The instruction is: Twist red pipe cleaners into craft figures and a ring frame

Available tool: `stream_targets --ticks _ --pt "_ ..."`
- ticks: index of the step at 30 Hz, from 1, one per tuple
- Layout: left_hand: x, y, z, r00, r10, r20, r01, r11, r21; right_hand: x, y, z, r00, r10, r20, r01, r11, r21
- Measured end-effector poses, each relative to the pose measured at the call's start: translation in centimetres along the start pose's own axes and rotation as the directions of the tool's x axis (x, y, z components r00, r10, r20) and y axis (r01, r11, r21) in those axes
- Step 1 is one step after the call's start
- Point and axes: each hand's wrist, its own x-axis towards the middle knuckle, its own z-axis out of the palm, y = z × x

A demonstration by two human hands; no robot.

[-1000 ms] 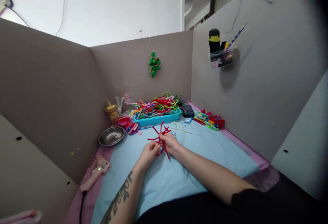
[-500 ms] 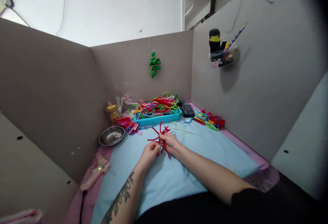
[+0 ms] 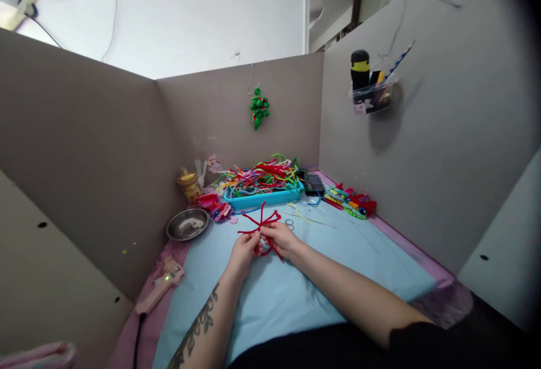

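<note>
Red pipe cleaners, joined at a centre with their ends spread like spokes, are held over the blue cloth. My left hand pinches them from the lower left, close to the centre. From the right, my right hand grips the same bundle, thumb and fingers pressed together near the hub. Some red ends hang below, between and under my hands. Just behind my right hand lie scissors, of which the ring handles show. The exact spot where the fingertips meet is partly hidden.
A blue tray heaped with colourful pipe cleaners stands at the back. On the left are a metal bowl with small white bits and a pink glue gun. Finished colourful pieces lie at right; grey partitions surround the table.
My left hand has shifted slightly left and down along the red pipe cleaners, and the bundle has turned, its spokes fanning out more to the left. The camera view has moved slightly.
</note>
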Motion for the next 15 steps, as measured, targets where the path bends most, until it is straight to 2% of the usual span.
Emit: stream_targets --ticks 3,9,12,15 --pt "-0.3 0.2 0.3 0.998 -0.046 0.044 0.051 0.994 -0.101 0.1 0.3 0.0 0.999 0.032 0.009 -0.033 0.998 0.059" --pt "-0.8 -0.1 0.7 0.993 -0.008 0.116 0.033 0.976 -0.216 0.1 0.5 0.2 0.995 0.102 -0.018 -0.096 0.974 0.203" --pt "-0.5 -0.3 0.6 0.995 -0.017 0.096 0.035 0.981 -0.191 -0.5 0.2 0.6 0.997 0.080 -0.003 -0.078 0.978 0.191" --pt "-0.2 -0.1 0.4 0.999 0.039 0.015 -0.037 0.994 -0.106 -1.1 -0.1 1.1 0.996 0.070 0.046 -0.075 0.990 0.123"
